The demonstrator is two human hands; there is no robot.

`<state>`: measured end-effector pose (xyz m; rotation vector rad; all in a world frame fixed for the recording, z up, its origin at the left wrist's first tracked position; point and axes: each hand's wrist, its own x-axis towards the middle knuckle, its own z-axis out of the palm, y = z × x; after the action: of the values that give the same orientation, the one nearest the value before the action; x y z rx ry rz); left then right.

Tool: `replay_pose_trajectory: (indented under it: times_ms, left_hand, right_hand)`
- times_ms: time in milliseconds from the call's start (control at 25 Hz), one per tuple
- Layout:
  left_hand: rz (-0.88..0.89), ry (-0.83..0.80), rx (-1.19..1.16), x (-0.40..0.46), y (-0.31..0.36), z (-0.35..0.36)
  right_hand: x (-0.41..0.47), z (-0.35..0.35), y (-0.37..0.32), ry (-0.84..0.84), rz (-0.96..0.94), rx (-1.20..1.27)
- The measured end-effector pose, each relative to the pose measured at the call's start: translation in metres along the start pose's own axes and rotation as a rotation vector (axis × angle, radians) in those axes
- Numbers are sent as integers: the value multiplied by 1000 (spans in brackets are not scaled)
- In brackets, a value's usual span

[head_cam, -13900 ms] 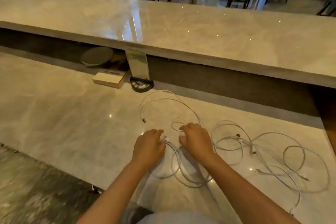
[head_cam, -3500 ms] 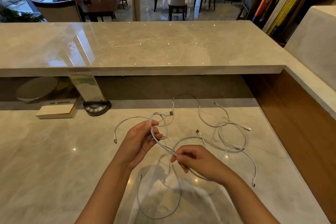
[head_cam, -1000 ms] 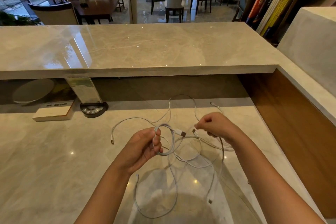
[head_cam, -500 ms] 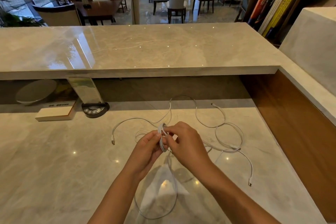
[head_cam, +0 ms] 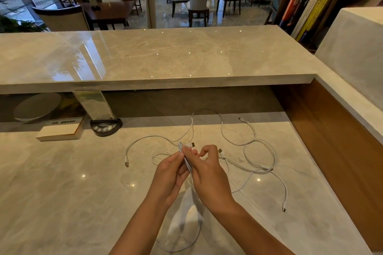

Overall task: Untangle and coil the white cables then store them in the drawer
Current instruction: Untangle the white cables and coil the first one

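Above the marble desk (head_cam: 62, 182), my left hand (head_cam: 170, 176) and my right hand (head_cam: 207, 174) meet and both pinch a small coil of white cable (head_cam: 184, 155). A USB plug (head_cam: 191, 144) sticks out at the coil's top. From my hands a long loop of the same cable (head_cam: 196, 234) hangs down toward me. Further white cables (head_cam: 259, 151) lie loosely tangled on the desk to the right, one ending in a plug (head_cam: 284, 208). Another cable end (head_cam: 126, 162) rests to the left. No drawer is in view.
A raised marble counter (head_cam: 165, 58) runs across the back. Under it stand a sign holder on a black base (head_cam: 105, 127), a white box (head_cam: 60, 131) and a round plate (head_cam: 37, 105). A wooden side panel (head_cam: 331, 141) closes the right side.
My right hand has come back from the right to my left hand, laying another turn on the coil. The hanging loop below has shortened slightly.
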<state>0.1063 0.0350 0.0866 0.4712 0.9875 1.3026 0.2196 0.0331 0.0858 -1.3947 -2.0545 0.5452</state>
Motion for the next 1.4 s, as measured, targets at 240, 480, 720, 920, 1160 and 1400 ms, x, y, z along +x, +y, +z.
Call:
replay_pose_trajectory:
  times_ms: [240,480,720,920,1160,1400]
  left_hand:
    - [25,102,-403,16,31,-6]
    - [-3,63,-450,20,40,-23]
    - [-10,-114,-454,17,37,-24]
    - [1,-53,-398,15,34,-11]
    - [43,-43,-453,14,35,-13]
    - [35,-69,-403,11,23,-9]
  right_hand:
    - [-18,21,12,69,-80,171]
    - [-21,8,52,15,-231,-99]
    - [-7,-31,62,-149,285,47]
    - [6,-29,59,121,648,474]
    - [8,-21,64,151,754,700]
    - [12,-25,68,-50,575,283]
